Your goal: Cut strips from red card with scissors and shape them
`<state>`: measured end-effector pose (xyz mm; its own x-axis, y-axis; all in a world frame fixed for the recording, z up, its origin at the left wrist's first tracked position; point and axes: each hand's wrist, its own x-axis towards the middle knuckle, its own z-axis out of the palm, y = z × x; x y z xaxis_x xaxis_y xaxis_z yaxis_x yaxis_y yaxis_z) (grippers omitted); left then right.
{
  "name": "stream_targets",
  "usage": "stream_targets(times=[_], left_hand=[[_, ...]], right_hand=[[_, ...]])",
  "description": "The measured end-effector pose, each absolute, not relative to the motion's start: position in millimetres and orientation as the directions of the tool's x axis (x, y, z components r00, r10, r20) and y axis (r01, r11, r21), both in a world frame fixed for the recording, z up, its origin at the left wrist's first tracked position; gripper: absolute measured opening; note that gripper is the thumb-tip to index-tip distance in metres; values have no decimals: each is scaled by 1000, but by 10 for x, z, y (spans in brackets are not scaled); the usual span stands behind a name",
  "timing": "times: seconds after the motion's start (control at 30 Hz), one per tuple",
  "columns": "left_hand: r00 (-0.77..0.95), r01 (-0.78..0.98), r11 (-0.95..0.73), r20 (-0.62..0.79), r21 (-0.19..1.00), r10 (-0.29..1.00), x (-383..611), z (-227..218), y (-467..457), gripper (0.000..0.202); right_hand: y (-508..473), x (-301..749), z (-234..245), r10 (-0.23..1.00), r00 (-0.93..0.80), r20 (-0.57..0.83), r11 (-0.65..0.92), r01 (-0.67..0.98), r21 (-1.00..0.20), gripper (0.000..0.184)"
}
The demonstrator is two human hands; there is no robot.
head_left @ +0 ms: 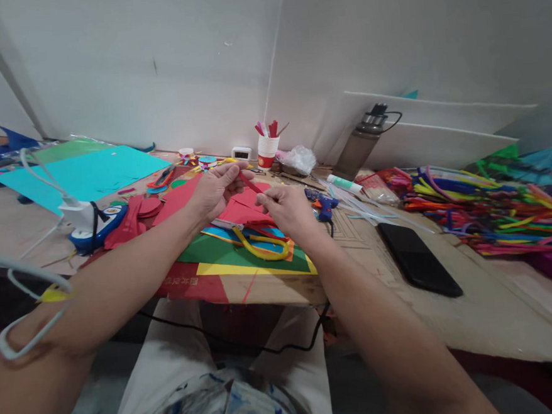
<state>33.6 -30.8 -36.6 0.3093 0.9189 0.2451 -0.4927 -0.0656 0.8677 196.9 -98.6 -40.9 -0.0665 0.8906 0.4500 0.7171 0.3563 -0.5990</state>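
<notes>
A narrow red paper strip (250,182) is stretched between my hands above the paper pile. My left hand (218,189) pinches its upper left end, and my right hand (286,209) grips the lower right end. Beneath them lie red paper sheets (177,202), with a green sheet (198,253) and a yellow sheet (224,272) toward the front edge. Scissors with yellow handles (266,253) rest on these sheets just below my right hand; their blades are partly hidden. Red cut paper pieces (132,220) lie beside my left forearm.
A blue glue gun (322,204) and a black phone (419,259) lie to the right, near many coloured pipe cleaners (502,204). Behind stand a paper cup (267,152) of sticks and a bottle (361,141). A power strip (98,226) with cables sits at left.
</notes>
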Motion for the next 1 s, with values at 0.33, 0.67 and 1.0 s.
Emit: stream_targets(times=[0.33,0.67,1.0], left_hand=[[370,-483,-104,310,870,876,318,-367,-300,30],[387,-328,-153,281,932,878,334,-400,-327,29],[374,-351,-149,284,924,883,344,-422,-327,27]], right_hand=[[-999,1960,-399,874,-62,482,363,742,-564,29],[-996,1958,-406,866,-67,495,367,757,-541,28],[-989,1961,-408,875,-61,481,358,750,-557,28]])
